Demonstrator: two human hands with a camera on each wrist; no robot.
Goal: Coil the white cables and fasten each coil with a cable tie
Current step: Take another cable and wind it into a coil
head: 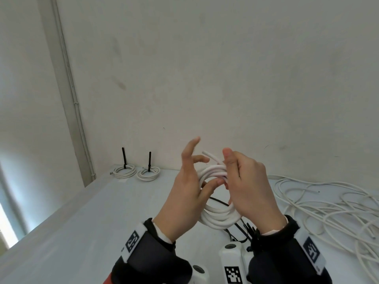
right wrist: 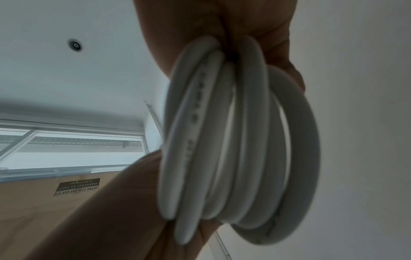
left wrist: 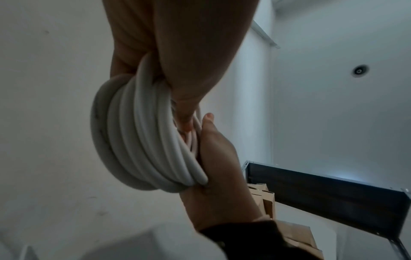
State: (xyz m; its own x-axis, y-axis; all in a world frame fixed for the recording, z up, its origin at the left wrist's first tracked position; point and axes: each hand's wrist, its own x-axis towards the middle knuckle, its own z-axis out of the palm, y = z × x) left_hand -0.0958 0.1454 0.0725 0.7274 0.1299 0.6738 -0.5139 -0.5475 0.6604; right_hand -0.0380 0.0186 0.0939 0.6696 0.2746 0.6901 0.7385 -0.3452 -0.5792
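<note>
At your 10 o'clock, by the back wall, two tied coils (head: 125, 171) lie side by side on the bench (head: 92, 222), each with a black tie standing upright. Your left hand (head: 184, 195) has its fingers spread apart, the thumb reaching into the ring of the white coil (head: 217, 219) held above the bench toward 6 o'clock. Your right hand (head: 249, 187) has its fingers clamped round the coil's strands at its 1 o'clock edge. Black cable ties (head: 245, 229) lie under that wrist, and loose cables (head: 328, 203) sprawl at 3 o'clock.
</note>
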